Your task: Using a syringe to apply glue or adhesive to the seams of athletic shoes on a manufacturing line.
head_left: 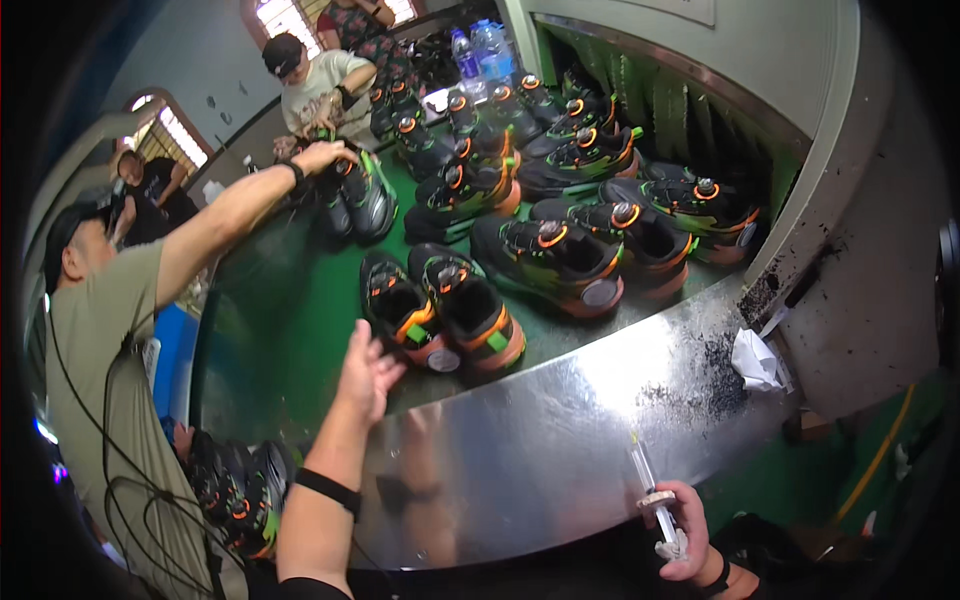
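My left hand [366, 374] reaches up with its fingers spread and holds nothing. Just beyond its fingertips a pair of black, orange and green sneakers stands on the green surface, the left sneaker [398, 306] nearest to my hand and the right sneaker [464, 303] beside it. In my right hand [686, 533], over the metal edge at the lower right, is a clear syringe [643, 468] with its tip pointing up and away. My fingers close round its plunger end, where a round pale piece sits; what that piece is I cannot tell.
Several more sneakers [548, 255] crowd the green table [270, 330]. Its bare metal front plate [480, 460] carries dark specks and a crumpled white paper [757, 360]. A co-worker's arm [225, 215] reaches across to another pair. Water bottles [490, 52] stand at the back.
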Demonstrator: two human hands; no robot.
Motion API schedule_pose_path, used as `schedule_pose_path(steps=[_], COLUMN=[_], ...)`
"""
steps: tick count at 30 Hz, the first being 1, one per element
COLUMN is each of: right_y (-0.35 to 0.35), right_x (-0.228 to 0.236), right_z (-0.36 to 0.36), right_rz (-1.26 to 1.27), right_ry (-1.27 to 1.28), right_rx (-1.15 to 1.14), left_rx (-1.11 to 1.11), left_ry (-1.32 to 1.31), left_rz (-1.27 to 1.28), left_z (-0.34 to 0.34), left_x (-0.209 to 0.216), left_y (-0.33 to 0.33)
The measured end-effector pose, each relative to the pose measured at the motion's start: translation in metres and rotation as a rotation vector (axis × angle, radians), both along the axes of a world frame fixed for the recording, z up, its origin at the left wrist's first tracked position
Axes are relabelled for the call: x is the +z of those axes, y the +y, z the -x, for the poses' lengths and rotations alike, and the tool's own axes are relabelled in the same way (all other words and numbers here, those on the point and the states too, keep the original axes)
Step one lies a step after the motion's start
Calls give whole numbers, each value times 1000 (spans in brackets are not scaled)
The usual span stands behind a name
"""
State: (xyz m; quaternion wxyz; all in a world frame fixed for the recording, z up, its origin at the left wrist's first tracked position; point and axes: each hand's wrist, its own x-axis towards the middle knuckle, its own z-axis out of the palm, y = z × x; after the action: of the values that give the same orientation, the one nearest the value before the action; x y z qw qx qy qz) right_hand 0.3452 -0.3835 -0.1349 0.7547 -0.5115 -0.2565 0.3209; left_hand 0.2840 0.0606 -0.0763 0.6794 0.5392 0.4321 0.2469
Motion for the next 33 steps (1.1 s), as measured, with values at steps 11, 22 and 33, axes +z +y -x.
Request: schedule_pose_path(steps=[11, 22, 33], right_y=[-1, 11, 3], right_x=[-27, -12, -17], right_z=[2, 15, 12], right_rz=[-14, 118, 75], right_ry=[123, -14, 34], right_rx=[-109, -190, -158], left_rx=[54, -98, -275], left_ry=[454, 1314, 1441], left_rz=[-984, -1370, -1403], left_z=[267, 317, 290], left_x=[113, 64, 70], left_y=[-80, -103, -93])
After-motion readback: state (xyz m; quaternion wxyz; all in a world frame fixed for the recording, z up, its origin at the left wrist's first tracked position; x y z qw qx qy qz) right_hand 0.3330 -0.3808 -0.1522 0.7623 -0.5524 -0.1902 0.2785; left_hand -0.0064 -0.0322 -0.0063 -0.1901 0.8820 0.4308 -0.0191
